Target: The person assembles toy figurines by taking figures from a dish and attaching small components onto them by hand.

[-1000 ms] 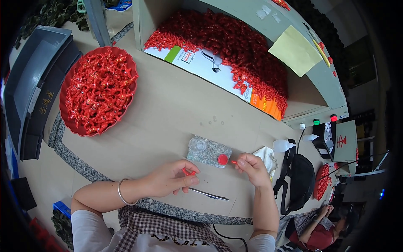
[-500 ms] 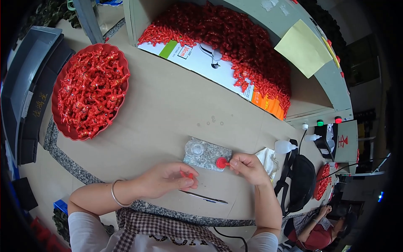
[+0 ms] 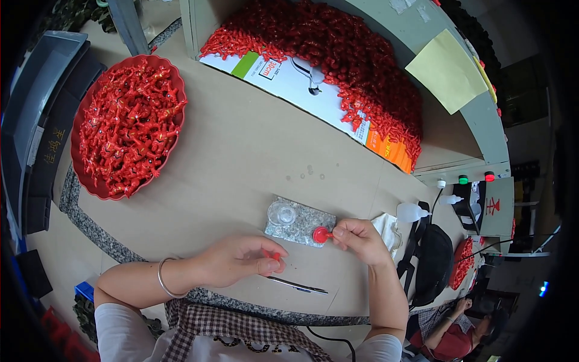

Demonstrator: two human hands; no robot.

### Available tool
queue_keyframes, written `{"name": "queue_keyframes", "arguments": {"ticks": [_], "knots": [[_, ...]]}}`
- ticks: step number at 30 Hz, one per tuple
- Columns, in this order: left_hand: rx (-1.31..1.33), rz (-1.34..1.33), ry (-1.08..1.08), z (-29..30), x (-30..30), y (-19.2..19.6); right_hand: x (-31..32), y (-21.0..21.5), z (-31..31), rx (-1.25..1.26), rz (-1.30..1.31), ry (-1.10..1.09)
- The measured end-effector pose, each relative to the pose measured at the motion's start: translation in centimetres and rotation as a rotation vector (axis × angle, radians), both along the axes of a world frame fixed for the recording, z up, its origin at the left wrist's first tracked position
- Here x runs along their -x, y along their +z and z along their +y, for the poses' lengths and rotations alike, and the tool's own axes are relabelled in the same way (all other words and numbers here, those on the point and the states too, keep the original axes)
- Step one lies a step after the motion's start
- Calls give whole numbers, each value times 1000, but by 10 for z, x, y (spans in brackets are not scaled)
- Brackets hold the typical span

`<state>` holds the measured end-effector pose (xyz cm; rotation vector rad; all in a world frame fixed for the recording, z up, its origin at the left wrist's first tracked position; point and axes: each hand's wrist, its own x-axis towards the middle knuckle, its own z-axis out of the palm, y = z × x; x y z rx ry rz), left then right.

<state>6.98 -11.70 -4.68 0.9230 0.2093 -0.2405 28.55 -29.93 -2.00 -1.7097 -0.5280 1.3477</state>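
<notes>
Between the fingertips of my left hand (image 3: 244, 260) is a small red plastic piece (image 3: 275, 256), mostly covered by the fingers. My right hand (image 3: 360, 239) pinches a small red stem-like piece (image 3: 330, 235) between thumb and forefinger. The stem's end meets a shallow round red cap (image 3: 320, 234) at the right end of a grey speckled stone slab (image 3: 301, 224). Whether stem and cap are joined, I cannot tell. A clear round container (image 3: 281, 213) stands on the slab's left part. Just in front of my left fingertips, thin metal tweezers (image 3: 298, 285) lie on the table.
A scalloped red basin (image 3: 77, 139) heaped with red figures stands at left, beside grey bins (image 3: 36, 120). Behind is a cardboard box (image 3: 283, 84) full of small red parts. At right are a white squeeze bottle (image 3: 412, 212), a cloth (image 3: 386, 232), a black bag (image 3: 433, 259) and a co-worker (image 3: 449, 338).
The fingers of my left hand have closed further over their red piece. My right hand stays at the red cap, and the whole view has shifted slightly.
</notes>
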Motion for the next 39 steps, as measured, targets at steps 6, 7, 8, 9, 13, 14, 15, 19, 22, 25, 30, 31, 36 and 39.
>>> {"name": "queue_keyframes", "arguments": {"ticks": [6, 7, 8, 9, 13, 14, 15, 19, 22, 25, 30, 31, 36, 39], "knots": [[-16, 8, -12, 0, -1, 2, 0, 0, 0, 7, -7, 12], [-17, 8, -11, 0, -1, 2, -1, -1, 0, 14, -15, 15], [-19, 5, -11, 0, 0, 1, 0, -1, 0, 22, -25, 18], [-21, 2, -11, 0, 0, 1, 1, -1, 1, 23, -26, 18], [-8, 31, -62, 2, 0, 5, 3, -1, 2, 36, -60, 25], [-19, 13, -55, 2, 0, 4, 3, -1, 2, 56, -78, 29], [-31, -4, -49, 1, 0, 3, 3, -1, 2, 56, -79, 28], [-15, -26, -29, 1, 0, 3, 1, -1, 0, 34, -53, 20], [-74, -23, -54, 3, 0, 4, -1, -2, 0, -20, -9, -4], [-43, 9, -51, 3, 1, 7, -2, -3, -1, -44, 1, 3], [37, -21, -39, 3, 0, 6, -3, -3, -1, -37, -18, 7], [36, -22, -40, 4, -1, 6, -3, -3, -1, -21, -35, 11], [50, -30, -37, 5, 0, 5, -5, -5, -2, -33, -74, 16], [61, 27, -58, 8, -1, 9, -5, -7, -4, -44, -80, 7]]}}
